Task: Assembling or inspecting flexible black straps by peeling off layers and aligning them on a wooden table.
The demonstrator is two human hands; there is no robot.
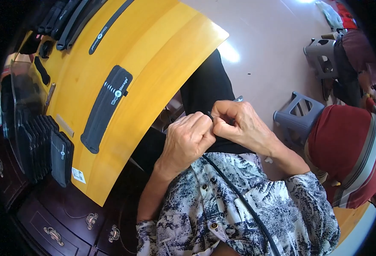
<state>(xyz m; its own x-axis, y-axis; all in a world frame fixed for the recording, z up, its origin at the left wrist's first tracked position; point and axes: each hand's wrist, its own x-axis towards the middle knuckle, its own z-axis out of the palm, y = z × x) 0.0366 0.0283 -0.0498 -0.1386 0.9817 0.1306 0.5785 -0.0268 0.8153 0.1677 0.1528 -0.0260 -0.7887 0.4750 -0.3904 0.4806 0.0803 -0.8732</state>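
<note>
1. The left hand (188, 138) is curling into a loose fist over the lap, its fingertips pinching the upper end of a thin black cord (239, 198). The pinch sits at about 2 o'clock of the knuckles, likely so that the small end stays steady.

2. The right hand (239, 123) is meeting it from 3 o'clock, fingers bent and closing on a small dark piece (210, 115) at the cord's tip. What that piece is cannot be told, as the fingers are hiding most of it.

3. Both hands are touching each other, held close to the body and well off the table, probably because fine work is easier near the eyes.

4. The cord is running from the pinch toward 5 o'clock, lying across the patterned shirt (239, 213) and leaving the picture at the lower edge.

5. A long black padded strap (107, 109) is lying flat on the yellow tabletop (154, 55) at 10 o'clock of the hands, apart from them.

6. Similar black pieces are standing packed on edge in a row (43, 147) at 9 o'clock, near the table's end, seemingly to keep them sorted.

7. More black straps (75, 19) are lying together at 11 o'clock, far up the table.

8. A grey plastic stool (297, 115) is standing on the floor at 3 o'clock, just beside a person in a red striped top (350, 158).
</note>
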